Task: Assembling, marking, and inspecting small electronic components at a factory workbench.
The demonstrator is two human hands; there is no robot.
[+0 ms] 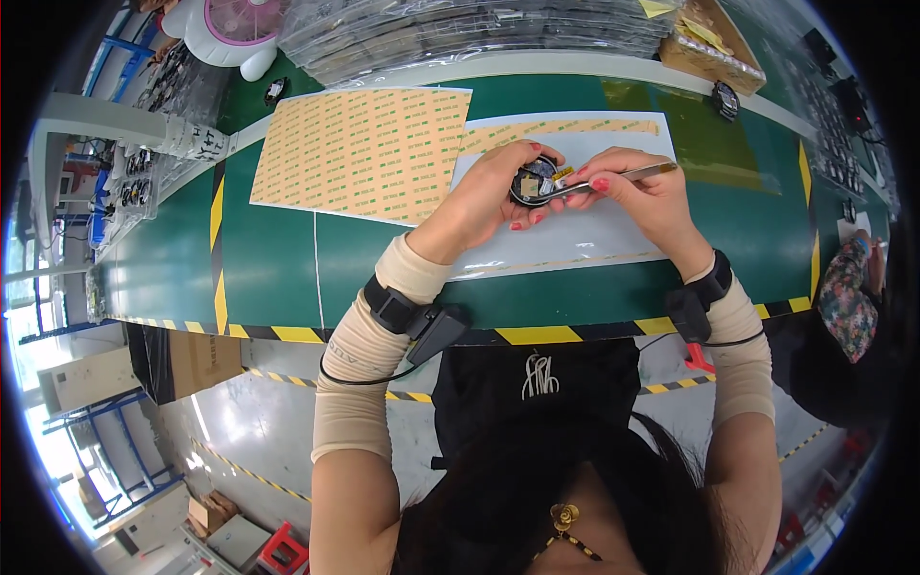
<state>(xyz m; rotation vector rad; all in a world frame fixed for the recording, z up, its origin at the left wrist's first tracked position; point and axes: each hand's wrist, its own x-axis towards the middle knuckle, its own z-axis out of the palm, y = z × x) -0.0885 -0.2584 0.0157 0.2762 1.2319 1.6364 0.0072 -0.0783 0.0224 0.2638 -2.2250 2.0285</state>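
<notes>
My left hand (479,196) holds a small round black watch case (528,189), its open side up and circuit parts showing inside. In my right hand (652,203) is a pair of metal tweezers (657,170), gripped between thumb and fingers. The tweezer tips reach over the case; what they touch is too small to tell. A small yellow piece (563,175) lies at the case's right side, by my right fingertips. Under both hands is a white backing sheet (575,251) with strips of tan printed adhesive along its edges.
To the left lies a tan printed adhesive sheet (359,153) on the green table (268,278). Stacked clear plastic trays (460,43) and a cardboard box (714,48) stand at the back. Another watch case (725,101) sits back right. A person's patterned sleeve (848,297) shows far right.
</notes>
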